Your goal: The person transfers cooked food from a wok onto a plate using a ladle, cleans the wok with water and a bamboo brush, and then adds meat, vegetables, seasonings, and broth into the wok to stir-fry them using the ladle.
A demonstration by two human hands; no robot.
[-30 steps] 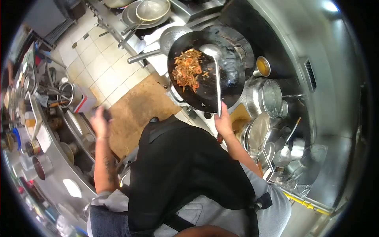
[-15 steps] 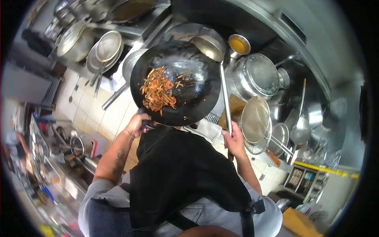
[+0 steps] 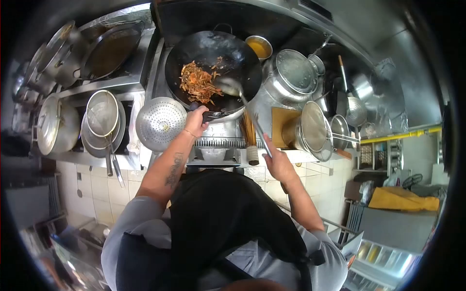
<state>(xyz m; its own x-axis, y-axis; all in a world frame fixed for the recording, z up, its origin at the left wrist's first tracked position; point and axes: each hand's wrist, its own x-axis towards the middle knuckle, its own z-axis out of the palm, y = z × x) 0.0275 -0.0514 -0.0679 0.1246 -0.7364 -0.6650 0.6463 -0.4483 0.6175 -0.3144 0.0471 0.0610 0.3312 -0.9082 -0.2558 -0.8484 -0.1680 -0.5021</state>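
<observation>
Left hand (image 3: pixel 196 121): clenched at the wok (image 3: pixel 242 54)'s near edge (dark patch there: cloth or handle, unclear)
Right hand (image 3: pixel 280 166): wrapped round the ladle (image 3: pixel 231 88)'s handle
Wok: over the stove (image 3: pixel 264 107), toward its back edge
Food (image 3: pixel 196 82): heaped inside, left

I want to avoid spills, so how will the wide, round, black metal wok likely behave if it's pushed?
The wide, round, black metal wok is probably stiff and fairly heavy, given its broad bowl. Its curved sides suggest it could rock. The loose, shredded orange-brown food is heaped toward one side, so may slide if tilted.
</observation>
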